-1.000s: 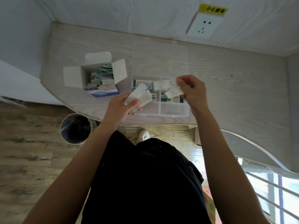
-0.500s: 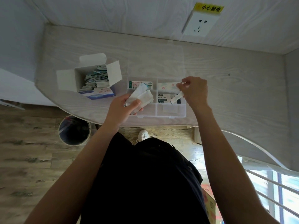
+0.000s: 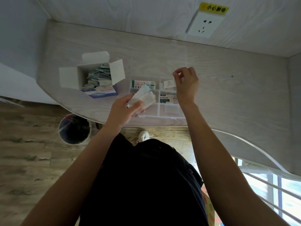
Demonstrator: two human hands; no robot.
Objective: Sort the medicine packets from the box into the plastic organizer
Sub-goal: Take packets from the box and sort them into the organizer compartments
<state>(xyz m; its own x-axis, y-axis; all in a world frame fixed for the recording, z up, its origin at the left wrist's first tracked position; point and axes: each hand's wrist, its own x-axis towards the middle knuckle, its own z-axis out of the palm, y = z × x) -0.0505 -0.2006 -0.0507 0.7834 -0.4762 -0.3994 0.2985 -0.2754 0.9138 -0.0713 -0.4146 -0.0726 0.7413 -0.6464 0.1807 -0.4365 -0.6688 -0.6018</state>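
Right hand (image 3: 187,85) now lifted over the far right compartment of the organizer (image 3: 162,115), fingers (image 3: 176,74) curled with thumb and forefinger tips pinched together, holding nothing visible. Gone from that hand: the small white packet carried half a second ago and a second ago. Pink-printed packet (image 3: 169,84) lying in the far right compartment, just beside the wrist; whether that is the released one, hard to tell. Reads as one drop-off finished.

Left hand (image 3: 125,106) unchanged, fingers wrapped round a small stack of white packets (image 3: 143,98), held above the near left part of the organizer. Those next in line for sorting, probably one at a time by the right hand.

Box (image 3: 97,75) open on the surface (image 3: 228,95), left of the organizer, well stocked with packets. Much of the task left.
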